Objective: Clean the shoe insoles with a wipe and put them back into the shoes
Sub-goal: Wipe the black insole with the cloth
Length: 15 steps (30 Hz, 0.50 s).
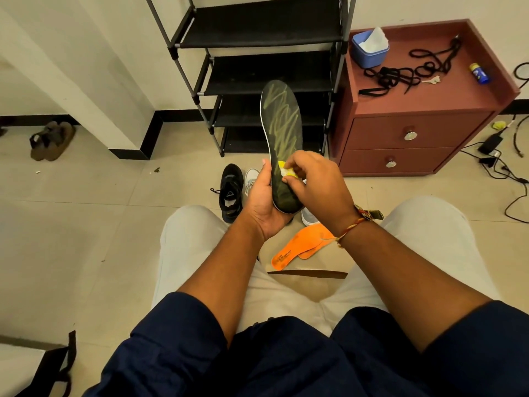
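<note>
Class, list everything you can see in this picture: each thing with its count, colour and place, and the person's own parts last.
Dark green patterned insole: one, held upright, centre.
Yellow-white wipe: one, pressed on that insole.
Orange foam insoles: two, on floor between knees.
Black sneaker: one, on floor.
White shoes: partly hidden behind hands.
Black shoe rack: one, against wall.
Red-brown cabinet: one, right.
Blue tub: one, on cabinet.
Black laces: on cabinet.
Brown sandals: pair, left.
Left hand: holding insole.
Right hand: wiping.
</note>
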Tool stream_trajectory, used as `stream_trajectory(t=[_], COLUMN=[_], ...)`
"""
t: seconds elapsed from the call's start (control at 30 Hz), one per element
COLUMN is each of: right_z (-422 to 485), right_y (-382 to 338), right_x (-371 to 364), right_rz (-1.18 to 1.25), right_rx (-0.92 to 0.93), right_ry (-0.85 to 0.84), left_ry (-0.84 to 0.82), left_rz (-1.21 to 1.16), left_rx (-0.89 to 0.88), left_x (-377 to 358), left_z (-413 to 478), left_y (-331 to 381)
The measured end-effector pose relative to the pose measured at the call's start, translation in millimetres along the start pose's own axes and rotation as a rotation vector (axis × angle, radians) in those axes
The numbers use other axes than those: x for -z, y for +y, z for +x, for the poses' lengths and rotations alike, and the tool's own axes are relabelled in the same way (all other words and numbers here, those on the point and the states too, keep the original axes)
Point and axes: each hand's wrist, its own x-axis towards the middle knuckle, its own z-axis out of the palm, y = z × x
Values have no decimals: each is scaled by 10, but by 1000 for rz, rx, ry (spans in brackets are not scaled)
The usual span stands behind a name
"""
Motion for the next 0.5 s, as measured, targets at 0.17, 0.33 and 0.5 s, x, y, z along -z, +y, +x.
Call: stream_trajectory(t=[0.17, 0.33, 0.5], right_z=[15, 14, 4], right_y=[23, 50, -40], right_x=[18, -21, 32], right_rz=[54, 15, 79], right_rx=[-13, 54, 64], right_ry=[-45, -109, -136], left_ry=[7, 19, 63], left_rz=[-25, -49, -28], left_rx=[-23, -33, -46], left_x=[19, 38, 33], left_z=[8, 7, 9], left_y=[7, 43, 87])
